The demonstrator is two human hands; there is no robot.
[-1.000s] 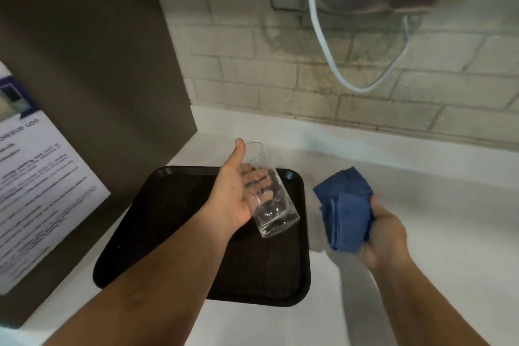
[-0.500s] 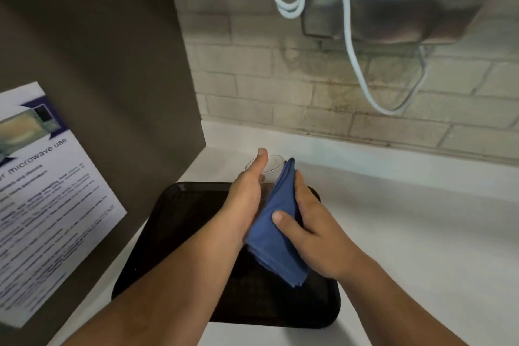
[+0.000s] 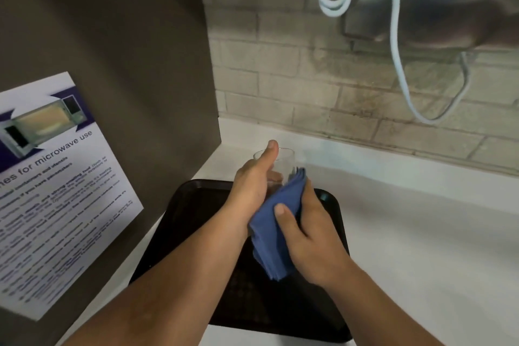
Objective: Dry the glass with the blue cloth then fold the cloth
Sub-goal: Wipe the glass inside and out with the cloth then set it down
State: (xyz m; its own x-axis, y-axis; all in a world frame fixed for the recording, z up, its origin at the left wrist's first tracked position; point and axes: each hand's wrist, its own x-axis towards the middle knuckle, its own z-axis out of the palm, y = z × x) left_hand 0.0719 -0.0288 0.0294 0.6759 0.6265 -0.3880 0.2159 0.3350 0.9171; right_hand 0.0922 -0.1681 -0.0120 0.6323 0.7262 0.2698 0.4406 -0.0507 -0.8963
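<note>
Above the black tray, both forearms reach forward from the bottom edge and meet at the clear drinking glass, which is held off the tray with its rim tilted away. Left hand wraps the glass's left side, thumb straight up along the wall and fingers curled behind it. Right hand presses the folded blue cloth against the glass's right side, thumb on top and fingers closed around the cloth.

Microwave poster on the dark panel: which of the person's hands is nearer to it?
Left. The left hand holds the glass on the microwave poster side; the right hand, pressing the blue cloth, is farther.
</note>
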